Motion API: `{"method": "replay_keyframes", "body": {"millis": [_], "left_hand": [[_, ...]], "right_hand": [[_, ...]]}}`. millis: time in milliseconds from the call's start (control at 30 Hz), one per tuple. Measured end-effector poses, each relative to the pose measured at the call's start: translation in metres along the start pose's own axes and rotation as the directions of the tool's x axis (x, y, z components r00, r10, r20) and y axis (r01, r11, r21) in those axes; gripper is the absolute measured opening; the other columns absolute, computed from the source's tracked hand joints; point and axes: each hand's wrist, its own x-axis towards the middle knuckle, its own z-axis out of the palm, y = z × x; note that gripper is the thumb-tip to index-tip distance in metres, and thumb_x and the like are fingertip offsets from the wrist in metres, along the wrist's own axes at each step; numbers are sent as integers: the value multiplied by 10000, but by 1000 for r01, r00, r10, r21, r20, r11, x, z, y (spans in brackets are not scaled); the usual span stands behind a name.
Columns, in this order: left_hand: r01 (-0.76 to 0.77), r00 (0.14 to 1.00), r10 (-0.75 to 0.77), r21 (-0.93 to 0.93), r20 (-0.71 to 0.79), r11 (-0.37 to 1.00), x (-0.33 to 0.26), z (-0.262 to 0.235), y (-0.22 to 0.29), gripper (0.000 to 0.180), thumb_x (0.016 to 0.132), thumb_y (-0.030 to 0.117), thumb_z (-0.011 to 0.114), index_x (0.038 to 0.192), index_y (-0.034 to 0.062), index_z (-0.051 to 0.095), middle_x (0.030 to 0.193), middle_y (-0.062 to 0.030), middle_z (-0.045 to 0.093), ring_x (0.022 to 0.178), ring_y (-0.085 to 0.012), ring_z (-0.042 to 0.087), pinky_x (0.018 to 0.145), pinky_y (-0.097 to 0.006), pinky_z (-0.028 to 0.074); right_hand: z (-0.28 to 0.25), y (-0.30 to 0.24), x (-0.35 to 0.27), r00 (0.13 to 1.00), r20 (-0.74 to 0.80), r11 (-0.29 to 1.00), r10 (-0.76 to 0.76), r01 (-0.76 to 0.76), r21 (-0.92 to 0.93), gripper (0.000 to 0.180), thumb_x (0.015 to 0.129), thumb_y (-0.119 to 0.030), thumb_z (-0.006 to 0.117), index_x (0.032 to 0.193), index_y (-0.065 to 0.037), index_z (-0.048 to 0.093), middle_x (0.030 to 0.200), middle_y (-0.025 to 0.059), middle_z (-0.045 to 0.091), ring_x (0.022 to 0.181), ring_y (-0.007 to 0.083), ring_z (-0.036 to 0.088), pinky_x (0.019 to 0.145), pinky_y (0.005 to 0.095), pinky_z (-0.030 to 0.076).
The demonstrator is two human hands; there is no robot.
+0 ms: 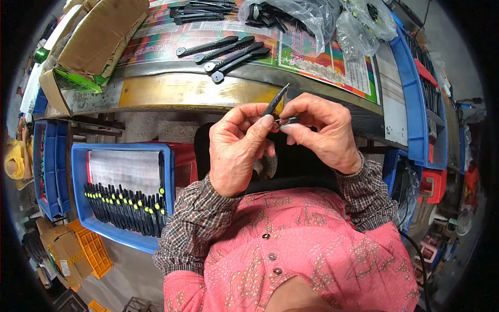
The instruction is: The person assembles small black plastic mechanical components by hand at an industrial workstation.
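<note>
In front of my chest, at the table's near edge, my left hand (236,143) pinches a slim black pointed piece (275,101) between thumb and fingers, its tip slanting up to the right. Close beside it, my right hand (322,127) is closed on a small black part (289,120). A thin metallic bit shows between the two hands; whether the parts are joined I cannot tell. Beyond them on the table lie several flat black handles (231,62) with round grey ends, side by side. My fingers hide much of what they hold.
At left stands a blue bin (119,230) with rows of black tools bearing yellow-green dots. A cardboard box (99,39) sits at the table's far left. Plastic bags (312,18) of black parts and another black pile (200,11) lie at the back. Blue trays (413,99) line the right.
</note>
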Motion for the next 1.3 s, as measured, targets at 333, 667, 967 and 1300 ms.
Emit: {"method": "replay_keyframes", "body": {"millis": [333, 667, 967, 1300], "left_hand": [[-58, 998, 65, 187, -28, 981, -18, -2, -7, 163, 927, 74, 621, 1055, -28, 609, 842, -36, 644, 689, -37, 575, 514, -174, 466], [-358, 906, 407, 723, 116, 591, -28, -4, -14, 124, 828, -6, 683, 947, -9, 648, 791, -60, 643, 665, -102, 598, 570, -249, 468], [-511, 817, 479, 790, 322, 340, -33, -4, -17, 223, 731, -21, 734, 934, 32, 660, 762, -90, 629, 629, -225, 608, 565, -300, 468], [-540, 802, 455, 796, 388, 273, -33, -8, -17, 266, 693, -21, 745, 935, 48, 658, 767, -75, 634, 656, -228, 626, 578, -316, 482]], "right_hand": [[1, 1, -15, 945, 141, 851, -294, 326, -411, 238, 741, 17, 706, 971, -2, 645, 826, 127, 614, 712, 271, 627, 614, 339, 505], [-17, -10, -25, 961, -16, 859, -277, 240, -452, 242, 750, 38, 718, 984, -5, 671, 853, 86, 609, 670, 155, 570, 581, 255, 462], [-16, 2, -31, 988, 49, 937, -146, 154, -315, 200, 777, 25, 717, 969, -9, 677, 884, 60, 590, 643, 87, 533, 556, 227, 433], [-18, 9, -34, 992, 120, 973, -50, 76, -220, 172, 799, 0, 713, 967, 2, 675, 832, 48, 593, 592, 62, 535, 521, 213, 424]]}}
